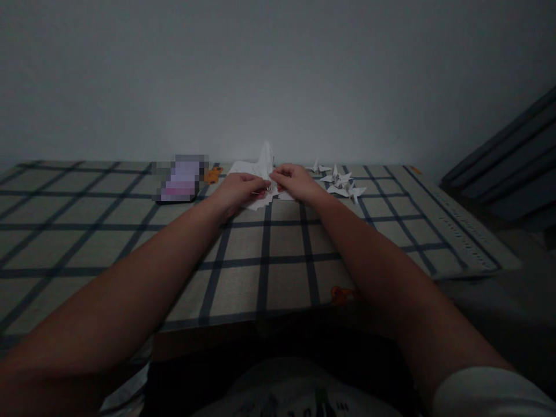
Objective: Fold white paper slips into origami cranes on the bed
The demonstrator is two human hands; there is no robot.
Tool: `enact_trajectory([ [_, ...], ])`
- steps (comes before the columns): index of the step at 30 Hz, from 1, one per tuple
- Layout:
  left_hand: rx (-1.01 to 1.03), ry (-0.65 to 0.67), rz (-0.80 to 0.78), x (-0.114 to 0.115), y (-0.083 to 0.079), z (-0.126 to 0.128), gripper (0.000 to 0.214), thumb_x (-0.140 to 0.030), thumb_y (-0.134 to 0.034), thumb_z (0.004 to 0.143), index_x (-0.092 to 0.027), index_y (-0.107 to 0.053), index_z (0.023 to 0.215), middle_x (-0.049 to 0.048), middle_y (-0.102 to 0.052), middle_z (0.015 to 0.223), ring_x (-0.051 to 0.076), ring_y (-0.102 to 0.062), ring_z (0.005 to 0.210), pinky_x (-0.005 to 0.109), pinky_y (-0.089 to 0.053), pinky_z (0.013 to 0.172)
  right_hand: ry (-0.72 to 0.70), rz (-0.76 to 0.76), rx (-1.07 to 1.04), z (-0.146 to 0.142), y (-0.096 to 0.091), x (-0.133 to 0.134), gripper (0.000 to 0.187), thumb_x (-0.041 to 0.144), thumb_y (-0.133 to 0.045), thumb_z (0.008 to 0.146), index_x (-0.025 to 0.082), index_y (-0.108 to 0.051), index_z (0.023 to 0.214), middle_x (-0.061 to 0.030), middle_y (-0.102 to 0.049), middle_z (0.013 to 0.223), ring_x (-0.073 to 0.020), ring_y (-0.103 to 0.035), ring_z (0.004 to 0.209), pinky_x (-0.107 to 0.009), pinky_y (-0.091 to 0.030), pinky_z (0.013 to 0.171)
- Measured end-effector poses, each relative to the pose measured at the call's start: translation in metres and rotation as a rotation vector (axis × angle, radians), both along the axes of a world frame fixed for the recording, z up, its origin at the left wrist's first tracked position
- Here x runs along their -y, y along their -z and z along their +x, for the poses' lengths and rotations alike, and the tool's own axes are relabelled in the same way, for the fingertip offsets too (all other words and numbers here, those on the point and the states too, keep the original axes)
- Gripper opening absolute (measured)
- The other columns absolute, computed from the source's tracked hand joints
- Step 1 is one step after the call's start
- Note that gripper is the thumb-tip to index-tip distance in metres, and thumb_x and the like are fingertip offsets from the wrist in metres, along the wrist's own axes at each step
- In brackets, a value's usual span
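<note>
My left hand and my right hand meet near the far edge of the table. Both have their fingers closed in a pinch on a small piece of folded white paper, largely covered by the fingertips. Several sheets of white paper lie beneath and behind my left hand. A pointed fold of white paper stands up just behind the fingertips. To the right of my right hand is a loose group of several white origami cranes.
A phone, partly pixelated, lies left of the papers, with an orange figure beside it. The checked tablecloth covers the table, which meets a plain wall. Another orange figure shows by the front edge.
</note>
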State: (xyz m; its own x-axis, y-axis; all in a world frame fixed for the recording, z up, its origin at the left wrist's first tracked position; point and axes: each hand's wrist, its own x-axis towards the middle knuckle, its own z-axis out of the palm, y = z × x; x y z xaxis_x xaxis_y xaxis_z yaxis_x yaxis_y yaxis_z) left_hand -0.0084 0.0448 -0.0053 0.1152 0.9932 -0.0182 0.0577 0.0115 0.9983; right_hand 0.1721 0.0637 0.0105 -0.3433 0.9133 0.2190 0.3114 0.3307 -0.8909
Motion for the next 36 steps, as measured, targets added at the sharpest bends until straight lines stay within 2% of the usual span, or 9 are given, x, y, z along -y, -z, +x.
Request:
enact_trajectory([
  [4, 0.048, -0.022, 0.060, 0.004, -0.005, 0.001, 0.022, -0.031, -0.081, 0.070, -0.013, -0.071, 0.077, 0.0047, -0.068, 0.076, 0.012, -0.062, 0.068, 0.024, -0.050, 0.066, -0.064, -0.022, -0.001, 0.003, 0.000, 0.002, 0.020, 0.022, -0.060, 0.092, 0.016, -0.059, 0.073, 0.0039, -0.053, 0.061, -0.0089, -0.045, 0.057, -0.023, -0.037, 0.058],
  [7, 0.062, -0.041, 0.104, 0.007, -0.008, -0.001, 0.027, -0.035, -0.083, 0.069, -0.014, -0.069, 0.078, 0.0025, -0.066, 0.073, 0.012, -0.061, 0.064, 0.022, -0.048, 0.060, -0.179, -0.035, 0.001, 0.003, 0.003, 0.003, 0.022, 0.025, -0.063, 0.091, 0.016, -0.059, 0.071, 0.0036, -0.053, 0.061, -0.0087, -0.046, 0.058, -0.023, -0.037, 0.058],
  [9, 0.045, -0.049, 0.119, 0.007, -0.008, -0.003, 0.029, -0.037, -0.083, 0.071, -0.014, -0.069, 0.081, 0.0027, -0.067, 0.073, 0.012, -0.060, 0.061, 0.022, -0.046, 0.057, -0.204, -0.026, -0.011, 0.003, 0.005, 0.003, 0.023, 0.029, -0.065, 0.090, 0.016, -0.060, 0.072, 0.0035, -0.053, 0.061, -0.0091, -0.047, 0.058, -0.023, -0.037, 0.059],
  [15, 0.072, -0.107, 0.198, 0.004, -0.005, -0.003, 0.026, -0.037, -0.080, 0.075, -0.015, -0.071, 0.084, 0.0032, -0.069, 0.078, 0.011, -0.061, 0.065, 0.023, -0.050, 0.064, -0.223, -0.036, 0.009, 0.003, 0.002, 0.003, 0.023, 0.027, -0.064, 0.091, 0.016, -0.062, 0.072, 0.0030, -0.053, 0.061, -0.0095, -0.046, 0.058, -0.024, -0.038, 0.060],
  [19, 0.083, -0.159, 0.259, 0.003, -0.001, 0.001, 0.027, -0.038, -0.082, 0.073, -0.015, -0.070, 0.079, 0.0016, -0.068, 0.073, 0.010, -0.058, 0.062, 0.022, -0.049, 0.061, -0.208, 0.039, 0.068, 0.003, 0.004, -0.001, 0.026, 0.030, -0.062, 0.092, 0.016, -0.060, 0.070, 0.0029, -0.053, 0.061, -0.0091, -0.044, 0.058, -0.024, -0.036, 0.059],
  [22, 0.134, -0.169, 0.279, -0.001, 0.005, 0.002, 0.027, -0.039, -0.082, 0.074, -0.015, -0.071, 0.080, 0.0027, -0.069, 0.075, 0.011, -0.059, 0.062, 0.022, -0.050, 0.061, -0.157, 0.084, 0.105, 0.002, 0.007, -0.004, 0.022, 0.032, -0.063, 0.091, 0.014, -0.064, 0.077, 0.0024, -0.055, 0.064, -0.0095, -0.046, 0.061, -0.024, -0.036, 0.060],
  [25, 0.181, -0.206, 0.304, -0.007, 0.009, 0.000, 0.029, -0.040, -0.083, 0.074, -0.016, -0.067, 0.073, 0.0019, -0.066, 0.072, 0.011, -0.060, 0.063, 0.023, -0.053, 0.064, -0.144, 0.047, 0.048, 0.001, 0.009, -0.005, 0.022, 0.033, -0.064, 0.090, 0.013, -0.066, 0.082, 0.0017, -0.057, 0.067, -0.0098, -0.049, 0.062, -0.024, -0.038, 0.061],
  [29, 0.206, -0.249, 0.331, -0.011, 0.010, -0.001, 0.034, -0.040, -0.084, 0.073, -0.018, -0.059, 0.064, -0.0006, -0.060, 0.065, 0.011, -0.059, 0.062, 0.023, -0.054, 0.066, -0.154, 0.034, 0.042, 0.001, 0.008, -0.004, 0.024, 0.034, -0.066, 0.089, 0.013, -0.065, 0.077, 0.0015, -0.056, 0.065, -0.0103, -0.050, 0.063, -0.025, -0.039, 0.062],
  [36, 0.238, -0.217, 0.309, -0.010, 0.010, 0.000, 0.030, -0.040, -0.084, 0.073, -0.016, -0.067, 0.076, 0.0013, -0.067, 0.075, 0.012, -0.062, 0.067, 0.024, -0.055, 0.070, -0.151, 0.016, 0.040, 0.001, 0.008, -0.003, 0.021, 0.033, -0.065, 0.087, 0.014, -0.064, 0.078, 0.0013, -0.057, 0.065, -0.0103, -0.050, 0.061, -0.024, -0.040, 0.061],
])
